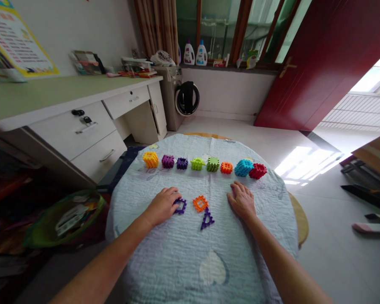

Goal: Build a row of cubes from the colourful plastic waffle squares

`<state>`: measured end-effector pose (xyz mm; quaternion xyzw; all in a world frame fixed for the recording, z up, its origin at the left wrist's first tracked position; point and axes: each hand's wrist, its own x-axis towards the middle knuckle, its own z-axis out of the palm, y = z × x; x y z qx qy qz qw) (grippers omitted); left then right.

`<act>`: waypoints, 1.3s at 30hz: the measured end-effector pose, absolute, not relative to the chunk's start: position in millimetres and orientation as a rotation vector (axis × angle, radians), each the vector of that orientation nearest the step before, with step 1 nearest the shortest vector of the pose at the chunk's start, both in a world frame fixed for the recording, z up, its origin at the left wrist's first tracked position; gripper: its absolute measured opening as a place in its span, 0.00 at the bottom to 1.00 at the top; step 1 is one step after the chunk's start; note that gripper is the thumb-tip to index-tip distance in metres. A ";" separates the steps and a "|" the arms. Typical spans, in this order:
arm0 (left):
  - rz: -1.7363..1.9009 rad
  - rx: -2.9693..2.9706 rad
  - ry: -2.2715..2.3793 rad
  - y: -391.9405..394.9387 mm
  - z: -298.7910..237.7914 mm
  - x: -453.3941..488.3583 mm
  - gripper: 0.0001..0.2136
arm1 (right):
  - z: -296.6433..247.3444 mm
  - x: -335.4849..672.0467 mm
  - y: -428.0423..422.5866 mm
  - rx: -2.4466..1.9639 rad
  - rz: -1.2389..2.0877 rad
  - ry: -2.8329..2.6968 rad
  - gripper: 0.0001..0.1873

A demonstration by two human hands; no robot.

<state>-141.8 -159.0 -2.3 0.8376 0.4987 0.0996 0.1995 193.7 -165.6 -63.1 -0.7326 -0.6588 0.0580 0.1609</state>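
My left hand (165, 205) is at the left side of a purple square frame piece (184, 206), its fingers closed over that edge and hiding it. The piece lies on the cloth. To its right is an orange square frame piece (196, 205), and just below that a purple triangle frame piece (207, 220), close to its corner. My right hand (243, 200) rests palm down on the cloth, fingers stretched out, holding nothing. Beyond the hands runs a row of stacked toothed plastic pieces, from a yellow stack (150, 160) at left to a blue stack (243, 168) and a red stack (258, 171) at right.
A pale blue cloth (177, 257) covers the round table, whose wooden edge (300, 219) shows at right. A desk (66, 95) with drawers stands at left, a green basket (44, 230) below it. A washing machine (170, 97) and red door (319, 63) are behind.
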 end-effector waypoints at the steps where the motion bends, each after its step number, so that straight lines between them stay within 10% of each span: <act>1: 0.267 2.378 1.385 -159.5 -3.7 -143.7 0.14 | -63.7 193.8 -165.6 -2.090 0.155 -1.884 0.24; 39: 0.089 2.437 1.366 -228.4 -9.4 -36.0 0.07 | -62.2 188.9 -168.2 -2.100 0.084 -1.907 0.23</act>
